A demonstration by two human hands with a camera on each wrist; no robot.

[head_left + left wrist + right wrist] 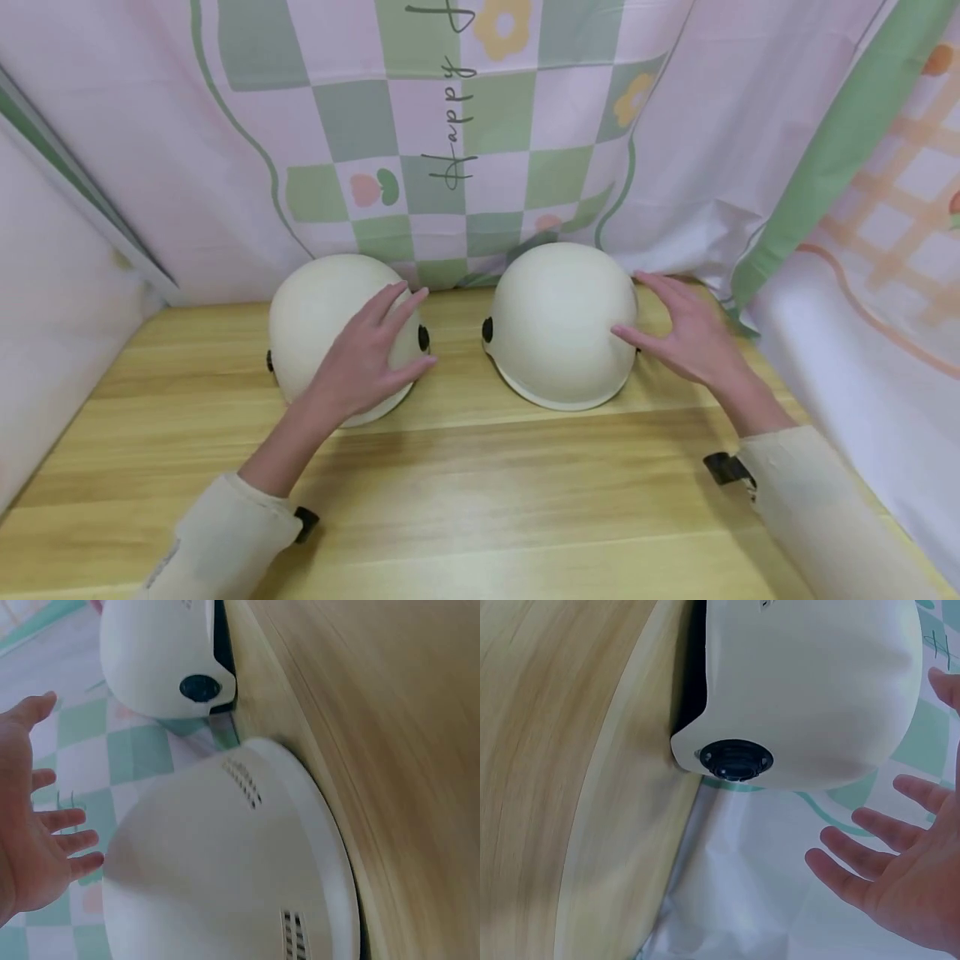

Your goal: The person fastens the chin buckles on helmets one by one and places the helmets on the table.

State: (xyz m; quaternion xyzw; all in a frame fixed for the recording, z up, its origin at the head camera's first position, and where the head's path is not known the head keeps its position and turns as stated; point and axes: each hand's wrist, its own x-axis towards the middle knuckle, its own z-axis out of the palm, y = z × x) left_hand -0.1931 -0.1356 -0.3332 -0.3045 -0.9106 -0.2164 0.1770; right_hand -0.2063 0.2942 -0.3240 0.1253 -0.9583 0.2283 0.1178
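Note:
Two cream helmets stand dome-up on a wooden table. Over the right part of the left helmet (318, 300) is my left hand (362, 350), its fingers spread; the left wrist view shows the little finger close to the shell, and contact cannot be told. My right hand (690, 337) is beside the right helmet (562, 325), thumb and fingers stretched apart. In the right wrist view that hand (911, 862) appears apart from the helmet's shell (817, 690). A black round fitting (736, 760) sits low on its side. Neither hand grips anything.
A curtain (495, 108) with green checks and lettering hangs behind the helmets at the table's back edge. White cloth (60, 217) borders the left, and patterned cloth (847, 317) the right. The wooden tabletop (480, 500) extends toward me.

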